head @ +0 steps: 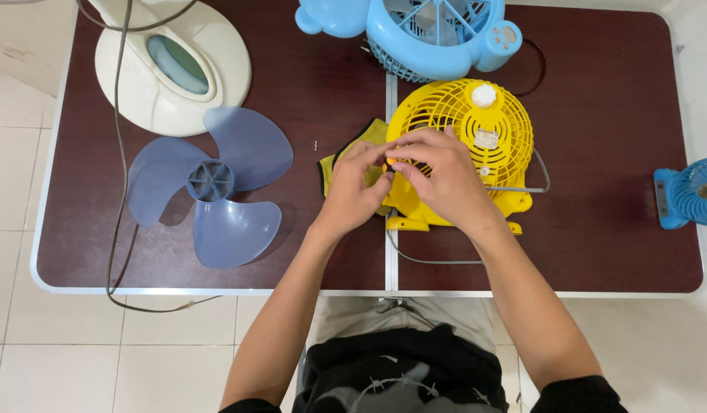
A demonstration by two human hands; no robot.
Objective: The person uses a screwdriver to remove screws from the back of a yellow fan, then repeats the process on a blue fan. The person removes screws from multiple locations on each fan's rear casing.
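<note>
Head camera view, looking straight down on a dark brown folding table point(598, 245) with a pale rim.

Item 1: round yellow plastic fan housing with a slotted grille point(476, 134), lying flat just right of the table's centre seam, on its yellow base. A grey cord point(430, 260) loops out from under it toward 6 o'clock.

Item 2: left hand point(353, 195), at 9 o'clock of the housing, fingers curled, fingertips pinched together with the right hand's on a small dark and orange part at the housing's edge; what that part is cannot be told.

Item 3: right hand point(445, 176), resting over the housing's 8 o'clock portion, fingers bent inward.

Item 4: yellow-green cloth with a dark edge point(346, 157), beneath the left hand.

Item 5: translucent blue three-blade fan propeller point(212, 183), loose, at 9 o'clock, well apart.

Item 6: cream oval fan base point(174, 65), at 10 o'clock.

Item 7: light blue plastic fan point(415, 30), at 12 o'clock, just beside the housing.

Item 8: small blue fan point(690, 191), at 3 o'clock, off the table's edge.
</note>
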